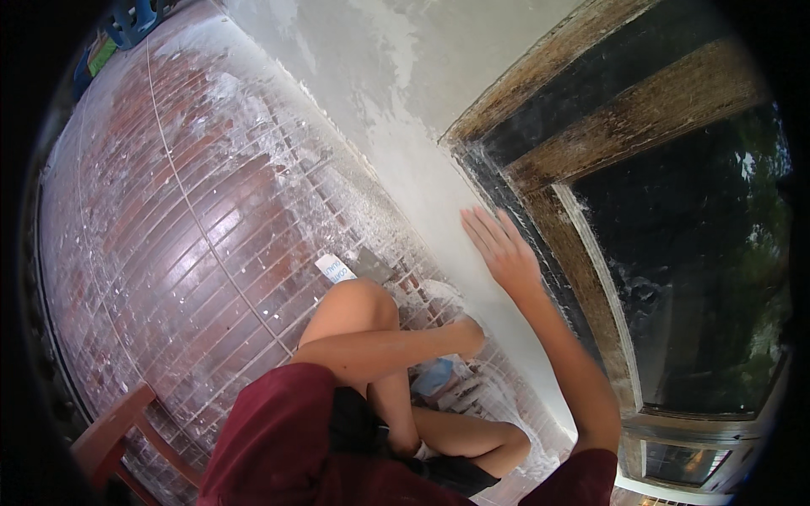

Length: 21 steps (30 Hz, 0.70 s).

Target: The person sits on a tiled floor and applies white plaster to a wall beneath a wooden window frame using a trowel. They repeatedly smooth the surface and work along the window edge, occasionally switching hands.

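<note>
My right hand (502,253) lies on the pale plastered wall (392,110) beside the dark window's wooden frame (574,261), fingers stretched out. My left hand (462,336) is low by the base of that wall, its fingers hard to make out, so I cannot tell what it holds. Below that hand a light blue item (432,375) rests among white debris on the tiled floor (211,228). A white printed piece (332,266) and a flat grey piece (375,263) lie just beyond my bent knee (354,308).
A reddish wooden chair (114,426) stands at the lower left. Blue plastic objects (135,21) and something green (101,55) are at the far upper left. Dark glass panes (683,253) fill the right side, and white dust streaks the tiles.
</note>
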Available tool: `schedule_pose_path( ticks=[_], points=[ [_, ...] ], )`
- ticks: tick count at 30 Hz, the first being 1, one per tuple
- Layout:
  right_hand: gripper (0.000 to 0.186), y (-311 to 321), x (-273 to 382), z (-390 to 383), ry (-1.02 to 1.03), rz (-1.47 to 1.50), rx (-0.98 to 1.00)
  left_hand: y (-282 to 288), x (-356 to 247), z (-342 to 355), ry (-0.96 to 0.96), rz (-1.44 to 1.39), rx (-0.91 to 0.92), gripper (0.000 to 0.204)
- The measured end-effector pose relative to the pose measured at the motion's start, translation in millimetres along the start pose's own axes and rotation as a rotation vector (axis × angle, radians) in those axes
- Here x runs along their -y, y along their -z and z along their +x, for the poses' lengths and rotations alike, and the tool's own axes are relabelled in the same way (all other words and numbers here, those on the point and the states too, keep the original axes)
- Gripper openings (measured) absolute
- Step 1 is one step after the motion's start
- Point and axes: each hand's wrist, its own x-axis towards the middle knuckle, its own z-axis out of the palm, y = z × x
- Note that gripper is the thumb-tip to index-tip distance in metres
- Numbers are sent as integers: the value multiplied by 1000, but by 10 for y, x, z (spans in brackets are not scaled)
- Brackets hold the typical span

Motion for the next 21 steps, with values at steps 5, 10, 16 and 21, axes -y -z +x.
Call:
schedule_pose_path(
  ticks=[5,10,16,21],
  points=[
    [55,88,-62,994,-122,14,-106,-13,149,2,122,95,-40,34],
    [54,54,52,784,-200,118,-126,34,255,-40,144,47,-88,28],
    [59,68,188,-951,-87,58,127,213,53,-169,141,104,-132,25],
    [60,162,86,-1904,34,7,223,253,-37,-264,103,84,-104,21]
  ],
)
